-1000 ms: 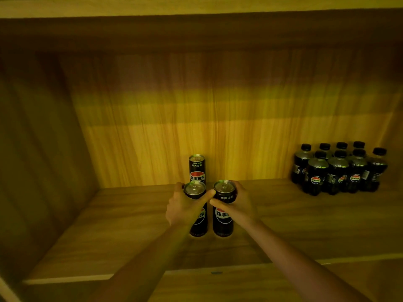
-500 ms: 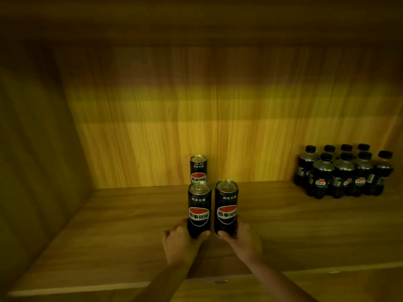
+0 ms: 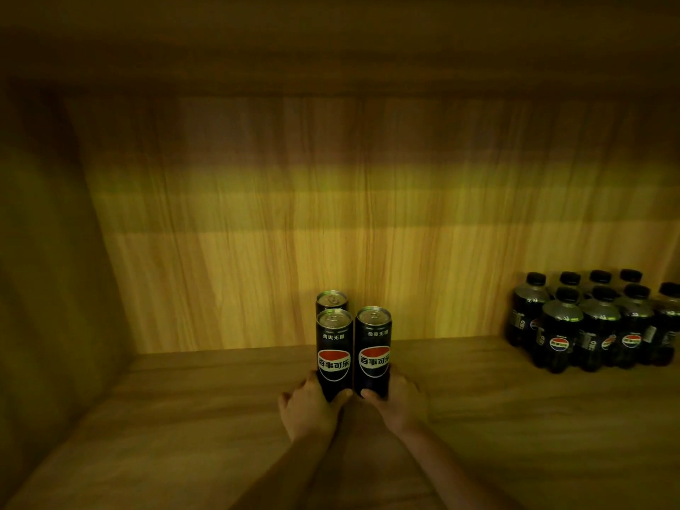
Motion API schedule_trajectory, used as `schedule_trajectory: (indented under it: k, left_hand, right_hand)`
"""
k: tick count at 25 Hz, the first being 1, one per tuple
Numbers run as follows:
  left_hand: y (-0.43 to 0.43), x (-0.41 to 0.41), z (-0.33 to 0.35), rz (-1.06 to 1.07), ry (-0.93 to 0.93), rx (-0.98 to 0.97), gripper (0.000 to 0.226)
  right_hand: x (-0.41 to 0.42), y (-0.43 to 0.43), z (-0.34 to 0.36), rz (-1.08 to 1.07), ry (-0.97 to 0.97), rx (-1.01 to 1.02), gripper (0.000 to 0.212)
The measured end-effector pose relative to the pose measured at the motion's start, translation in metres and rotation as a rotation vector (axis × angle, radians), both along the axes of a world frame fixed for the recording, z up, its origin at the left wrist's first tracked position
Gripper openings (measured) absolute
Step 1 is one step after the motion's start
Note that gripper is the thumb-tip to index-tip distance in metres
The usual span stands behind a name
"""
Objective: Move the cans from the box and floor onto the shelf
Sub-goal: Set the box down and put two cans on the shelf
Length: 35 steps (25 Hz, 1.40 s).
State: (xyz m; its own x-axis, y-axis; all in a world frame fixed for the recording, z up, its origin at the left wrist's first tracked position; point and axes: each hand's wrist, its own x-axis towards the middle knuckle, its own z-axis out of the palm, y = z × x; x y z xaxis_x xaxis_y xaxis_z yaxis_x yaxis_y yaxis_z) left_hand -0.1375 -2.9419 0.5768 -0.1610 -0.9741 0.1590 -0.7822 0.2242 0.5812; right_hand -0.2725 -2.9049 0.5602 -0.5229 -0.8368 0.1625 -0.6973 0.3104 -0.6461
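Left hand and right hand grip two upright cans on the shelf.

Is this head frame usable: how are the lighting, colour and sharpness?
Head view: dim, with a yellow-green cast and bright bands across the back panel; corners fall dark. Front cans read sharply, logos legible; bottles at right look murkier. Wide-angle bending shows at the shelf edges.

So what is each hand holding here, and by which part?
The left hand grips the front left can near its base; the right hand grips the front right can near its base.
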Motion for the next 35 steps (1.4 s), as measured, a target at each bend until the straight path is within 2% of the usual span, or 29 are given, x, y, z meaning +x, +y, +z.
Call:
schedule_trajectory:
  k: [5,12,18,24,27,35]
  left_hand:
    - [-0.005,-0.003,0.001,-0.014,-0.038,-0.02,0.058]
    - [-0.003,-0.002,-0.001,-0.029,-0.043,-0.035,0.06]
    - [0.007,0.01,0.006,-0.061,-0.073,0.005,0.078]
    - [0.052,0.048,0.026,-0.126,-0.126,-0.061,0.094]
    - [0.079,0.073,0.033,-0.163,-0.153,-0.061,0.099]
    - [0.179,0.153,0.011,-0.259,-0.191,-0.198,0.092]
  right_hand:
    - [-0.004,-0.005,0.001,-0.001,0.001,0.025,0.057]
    - [0.0,0.0,0.008,0.026,-0.079,-0.006,0.07]
    - [0.013,0.023,0.024,0.036,-0.087,-0.03,0.078]
    - [0.033,0.081,0.052,0.039,-0.014,-0.016,0.085]
    - [0.055,0.115,0.063,0.09,0.049,-0.014,0.081]
    - [0.12,0.204,0.05,0.273,0.125,-0.026,0.075]
